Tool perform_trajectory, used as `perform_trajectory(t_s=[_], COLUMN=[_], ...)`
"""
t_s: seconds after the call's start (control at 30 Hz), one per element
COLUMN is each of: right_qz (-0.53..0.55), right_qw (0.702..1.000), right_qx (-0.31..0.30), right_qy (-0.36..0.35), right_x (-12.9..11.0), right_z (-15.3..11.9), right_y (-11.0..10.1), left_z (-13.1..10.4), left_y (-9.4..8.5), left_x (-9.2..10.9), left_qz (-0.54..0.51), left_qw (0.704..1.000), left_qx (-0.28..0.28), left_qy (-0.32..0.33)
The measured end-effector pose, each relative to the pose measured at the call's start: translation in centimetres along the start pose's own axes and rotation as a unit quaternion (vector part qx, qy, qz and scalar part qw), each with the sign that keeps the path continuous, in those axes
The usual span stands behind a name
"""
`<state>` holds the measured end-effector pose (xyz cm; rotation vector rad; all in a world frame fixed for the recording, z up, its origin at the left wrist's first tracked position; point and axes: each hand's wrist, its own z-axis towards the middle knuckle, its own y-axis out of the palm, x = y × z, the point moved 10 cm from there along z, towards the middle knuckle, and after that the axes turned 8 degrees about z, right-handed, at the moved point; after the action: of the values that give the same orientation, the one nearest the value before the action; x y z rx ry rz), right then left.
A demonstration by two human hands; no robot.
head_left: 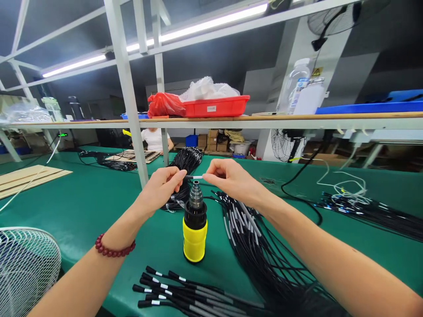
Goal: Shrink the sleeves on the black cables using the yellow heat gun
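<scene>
Nearest my camera, two bare forearms (79,277) reach in from the lower corners, the left one wearing a dark red beaded bracelet (114,247). Grip, left hand (163,185): thumb and finger pinch a thin black cable end (189,177). Grip, right hand (228,178): fingertips pinch the far end of a slim white tubular piece (197,177) in line with it. I read the pair as roughly level, at the mouth of the stepped metal nozzle (196,197) on an upright yellow-and-black cylindrical heat tool (194,240); I cannot tell whether they touch it. The tool stands on a green tabletop (105,202). To its right I note a bundle of black cables with grey sleeves (243,224); in front, black cables with white labels (161,286); behind, a thick coil of black cable (190,160). A red plastic tray (216,108) sits on the shelf above.
</scene>
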<state>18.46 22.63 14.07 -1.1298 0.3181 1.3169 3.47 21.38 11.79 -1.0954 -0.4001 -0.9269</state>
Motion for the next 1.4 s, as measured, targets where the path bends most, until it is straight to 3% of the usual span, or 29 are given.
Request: perform_trajectory(t_s=[0.5,0.9,1.2,1.4], right_qz=[-0.034,-0.071,-0.061,-0.064], right_qw=[0.999,0.997,0.998,0.998], right_qx=[0.011,-0.009,0.006,0.014], right_qy=[0.019,0.003,-0.022,-0.013], right_x=[2.2,2.1,1.4,1.6], right_z=[0.7,0.3,0.1,0.3], right_y=[0.2,0.0,-0.2,-0.5], left_z=[0.5,0.4,0.8,0.8], left_y=[0.9,0.8,1.0,0.9], left_x=[-1.5,-1.7,-2.3,-1.8], left_qz=[-0.029,-0.038,0.064,0.037], left_qw=[0.999,0.999,0.997,0.999], left_qx=[-0.004,-0.006,-0.019,-0.004], left_qy=[-0.027,-0.020,-0.028,-0.017])
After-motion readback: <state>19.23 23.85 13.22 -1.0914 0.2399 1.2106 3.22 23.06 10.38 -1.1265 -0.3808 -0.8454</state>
